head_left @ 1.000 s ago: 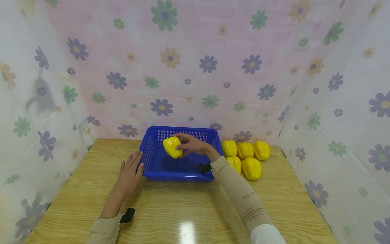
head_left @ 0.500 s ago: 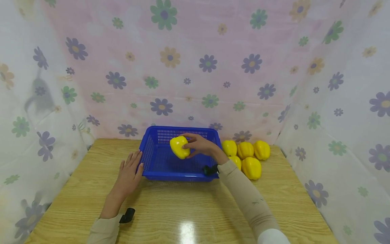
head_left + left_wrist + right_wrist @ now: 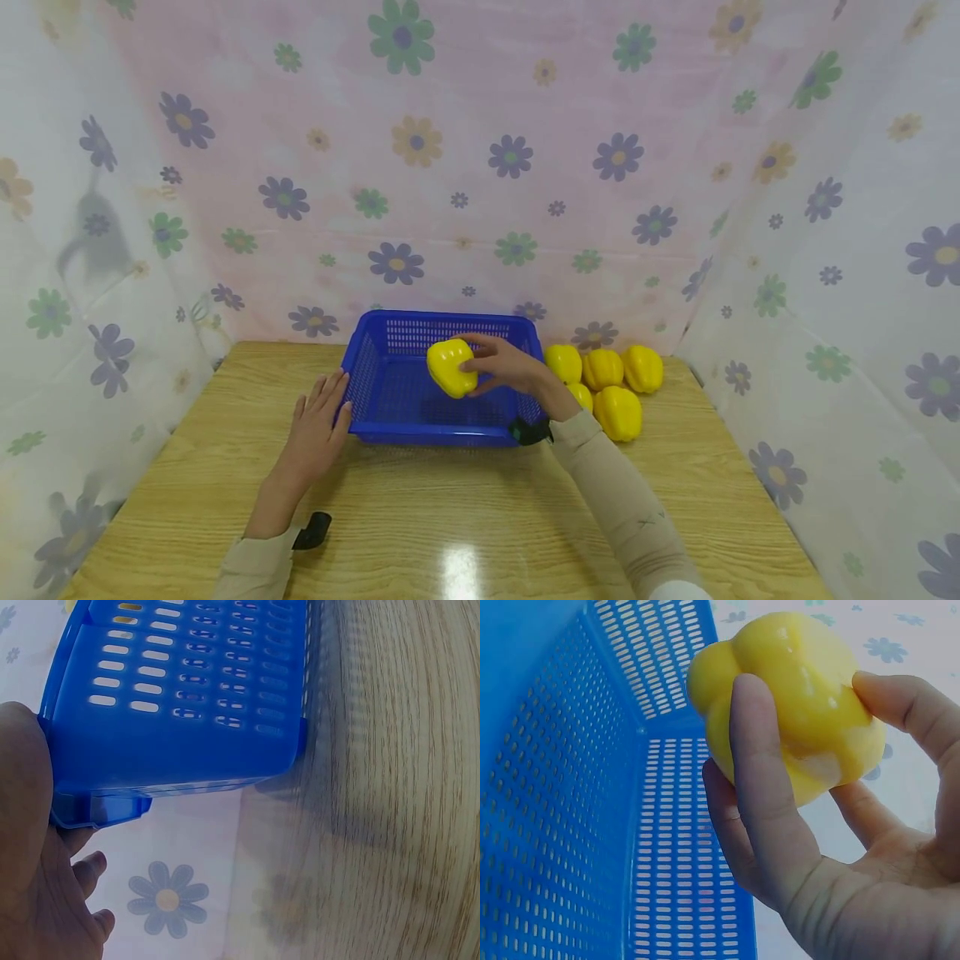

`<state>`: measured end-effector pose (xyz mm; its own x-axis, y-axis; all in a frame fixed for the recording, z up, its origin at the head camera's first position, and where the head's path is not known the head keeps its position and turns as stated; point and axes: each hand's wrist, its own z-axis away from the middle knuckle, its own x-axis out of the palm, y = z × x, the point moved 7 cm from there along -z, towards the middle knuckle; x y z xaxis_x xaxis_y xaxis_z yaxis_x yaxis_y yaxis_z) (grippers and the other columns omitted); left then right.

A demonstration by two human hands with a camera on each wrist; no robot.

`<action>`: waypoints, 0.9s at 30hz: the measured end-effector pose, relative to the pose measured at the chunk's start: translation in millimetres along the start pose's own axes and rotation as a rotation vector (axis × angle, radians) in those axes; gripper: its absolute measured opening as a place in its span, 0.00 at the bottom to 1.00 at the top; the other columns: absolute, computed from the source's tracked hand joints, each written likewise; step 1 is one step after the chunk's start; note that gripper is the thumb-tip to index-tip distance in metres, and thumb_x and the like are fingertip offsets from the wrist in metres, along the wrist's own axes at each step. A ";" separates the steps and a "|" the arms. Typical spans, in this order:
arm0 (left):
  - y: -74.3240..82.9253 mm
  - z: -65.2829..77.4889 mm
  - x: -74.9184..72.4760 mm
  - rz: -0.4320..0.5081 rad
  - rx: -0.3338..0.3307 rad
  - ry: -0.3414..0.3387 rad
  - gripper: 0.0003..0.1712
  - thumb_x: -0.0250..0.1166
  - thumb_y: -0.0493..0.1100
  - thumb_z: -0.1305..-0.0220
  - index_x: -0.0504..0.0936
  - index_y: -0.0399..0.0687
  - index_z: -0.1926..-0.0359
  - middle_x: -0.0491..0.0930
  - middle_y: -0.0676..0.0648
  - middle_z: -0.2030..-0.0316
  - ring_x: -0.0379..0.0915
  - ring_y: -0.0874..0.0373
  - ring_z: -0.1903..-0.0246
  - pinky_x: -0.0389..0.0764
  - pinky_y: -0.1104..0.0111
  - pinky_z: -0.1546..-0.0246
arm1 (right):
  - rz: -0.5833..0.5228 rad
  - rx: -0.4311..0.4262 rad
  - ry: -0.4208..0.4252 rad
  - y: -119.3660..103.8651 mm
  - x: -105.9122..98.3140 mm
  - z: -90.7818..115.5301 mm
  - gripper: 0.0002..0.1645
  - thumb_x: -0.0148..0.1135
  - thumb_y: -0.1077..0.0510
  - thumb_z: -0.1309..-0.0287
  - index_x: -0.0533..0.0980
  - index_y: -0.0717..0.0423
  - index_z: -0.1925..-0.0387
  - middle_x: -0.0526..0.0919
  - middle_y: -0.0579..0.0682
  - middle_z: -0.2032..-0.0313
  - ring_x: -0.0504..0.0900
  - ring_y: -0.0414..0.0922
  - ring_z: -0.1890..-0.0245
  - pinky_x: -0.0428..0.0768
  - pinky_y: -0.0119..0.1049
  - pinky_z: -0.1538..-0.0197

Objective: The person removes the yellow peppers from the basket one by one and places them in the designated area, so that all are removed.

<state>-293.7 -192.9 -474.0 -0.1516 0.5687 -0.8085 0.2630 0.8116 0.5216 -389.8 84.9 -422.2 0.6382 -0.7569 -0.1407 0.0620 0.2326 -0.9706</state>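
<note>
My right hand (image 3: 504, 365) pinches a yellow pepper (image 3: 452, 367) between curled fingers (image 3: 761, 787) and thumb, holding it above the interior of the blue basket (image 3: 375, 417), toward its right half. The pepper sits to the left of my palm, its lobed end pointing away from the wrist. My left hand (image 3: 318, 427) lies flat with fingers straight on the tabletop (image 3: 465, 508), touching the basket's left wall. Five more yellow peppers (image 3: 603, 369) cluster near the tabletop's far right edge, just beside the basket; my right hand is the nearer one.
</note>
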 end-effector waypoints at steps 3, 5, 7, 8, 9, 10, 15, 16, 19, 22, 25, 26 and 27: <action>0.1 0.0 0.0 -0.004 0.000 -0.002 0.33 0.45 0.47 0.18 0.52 0.38 0.20 0.50 0.36 0.21 0.37 0.34 0.21 0.39 0.32 0.28 | -0.005 -0.016 -0.008 0.3 1.5 6.2 0.37 0.61 0.61 0.31 0.63 0.50 0.24 0.73 0.66 0.36 0.82 0.56 0.47 0.81 0.63 0.45; 0.4 0.0 -0.2 -0.003 0.001 0.001 0.33 0.45 0.46 0.18 0.52 0.38 0.20 0.50 0.35 0.21 0.37 0.34 0.21 0.40 0.31 0.28 | -0.001 -0.030 -0.013 1.5 1.7 10.4 0.37 0.61 0.61 0.31 0.62 0.49 0.24 0.72 0.66 0.36 0.82 0.55 0.47 0.81 0.63 0.46; 0.5 -0.1 -0.5 -0.004 0.003 0.005 0.33 0.45 0.46 0.18 0.53 0.38 0.20 0.51 0.35 0.21 0.37 0.34 0.21 0.40 0.31 0.28 | 0.002 -0.043 -0.014 2.9 1.3 15.1 0.37 0.61 0.60 0.31 0.62 0.49 0.23 0.71 0.66 0.35 0.82 0.55 0.47 0.81 0.63 0.46; 0.6 -0.2 -0.5 -0.004 0.005 0.006 0.33 0.46 0.46 0.18 0.53 0.38 0.20 0.51 0.35 0.21 0.37 0.34 0.21 0.40 0.31 0.28 | 0.005 -0.047 -0.011 3.8 0.6 17.5 0.37 0.61 0.60 0.30 0.62 0.48 0.23 0.71 0.66 0.35 0.82 0.55 0.47 0.81 0.63 0.47; 0.6 -0.2 -0.6 -0.004 0.005 0.008 0.33 0.46 0.46 0.18 0.53 0.38 0.21 0.51 0.35 0.21 0.37 0.34 0.21 0.41 0.31 0.28 | 0.006 -0.050 -0.006 4.4 0.1 20.0 0.37 0.61 0.60 0.30 0.63 0.47 0.23 0.70 0.66 0.34 0.82 0.55 0.47 0.83 0.61 0.48; 0.5 -0.3 -0.7 -0.003 0.005 0.009 0.33 0.46 0.46 0.18 0.53 0.38 0.21 0.51 0.35 0.21 0.37 0.33 0.21 0.41 0.31 0.28 | 0.010 -0.054 -0.001 4.7 -0.5 22.8 0.37 0.61 0.60 0.30 0.63 0.47 0.23 0.69 0.65 0.33 0.82 0.55 0.47 0.84 0.60 0.49; 0.6 -0.1 -0.8 0.008 0.002 0.006 0.33 0.45 0.46 0.18 0.53 0.38 0.20 0.50 0.35 0.21 0.37 0.33 0.21 0.39 0.32 0.28 | 0.015 -0.065 0.027 5.5 -4.2 38.7 0.37 0.62 0.59 0.30 0.63 0.46 0.23 0.65 0.63 0.30 0.82 0.54 0.46 0.87 0.53 0.53; 0.7 0.0 -0.9 0.011 0.001 0.006 0.33 0.45 0.46 0.18 0.53 0.38 0.20 0.50 0.35 0.21 0.37 0.33 0.22 0.39 0.32 0.28 | 0.015 -0.070 0.027 6.1 -5.0 41.7 0.38 0.62 0.59 0.30 0.62 0.47 0.23 0.64 0.62 0.29 0.82 0.54 0.46 0.87 0.52 0.53; 1.3 0.3 -1.5 0.011 0.003 0.007 0.33 0.45 0.46 0.18 0.53 0.38 0.20 0.50 0.35 0.21 0.38 0.32 0.22 0.39 0.32 0.28 | 0.016 -0.086 0.026 8.6 -8.6 50.9 0.39 0.61 0.58 0.29 0.60 0.49 0.22 0.62 0.61 0.26 0.83 0.54 0.46 0.87 0.51 0.53; 1.4 0.3 -1.6 0.009 0.004 0.006 0.33 0.45 0.46 0.18 0.53 0.38 0.20 0.51 0.35 0.21 0.38 0.32 0.22 0.39 0.31 0.28 | 0.008 -0.101 0.026 12.4 -13.9 60.2 0.40 0.60 0.57 0.28 0.56 0.50 0.21 0.58 0.62 0.24 0.82 0.54 0.45 0.87 0.50 0.52; 1.1 -0.1 -1.3 0.003 0.005 0.007 0.33 0.45 0.46 0.18 0.53 0.38 0.20 0.51 0.35 0.21 0.39 0.32 0.22 0.40 0.31 0.28 | -0.004 -0.107 0.044 16.9 -21.4 70.4 0.41 0.60 0.56 0.28 0.55 0.49 0.20 0.56 0.63 0.23 0.82 0.54 0.44 0.87 0.49 0.51; 0.9 -0.2 -1.2 0.003 0.005 0.007 0.33 0.45 0.46 0.18 0.53 0.38 0.20 0.51 0.35 0.21 0.38 0.32 0.22 0.40 0.31 0.28 | -0.009 -0.103 0.053 18.6 -24.0 73.8 0.41 0.60 0.55 0.27 0.55 0.48 0.20 0.56 0.63 0.23 0.82 0.54 0.44 0.87 0.49 0.51; 0.6 -0.3 -1.1 0.001 0.004 0.008 0.33 0.45 0.46 0.18 0.53 0.38 0.21 0.51 0.35 0.21 0.38 0.32 0.22 0.40 0.31 0.28 | -0.011 -0.100 0.061 19.5 -26.1 77.6 0.41 0.59 0.55 0.27 0.55 0.47 0.20 0.56 0.63 0.23 0.81 0.55 0.43 0.87 0.49 0.50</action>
<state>-293.6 -192.9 -472.8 -0.1585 0.5706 -0.8058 0.2670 0.8104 0.5214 -345.7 156.6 -422.3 0.5896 -0.7957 -0.1388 -0.0106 0.1642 -0.9864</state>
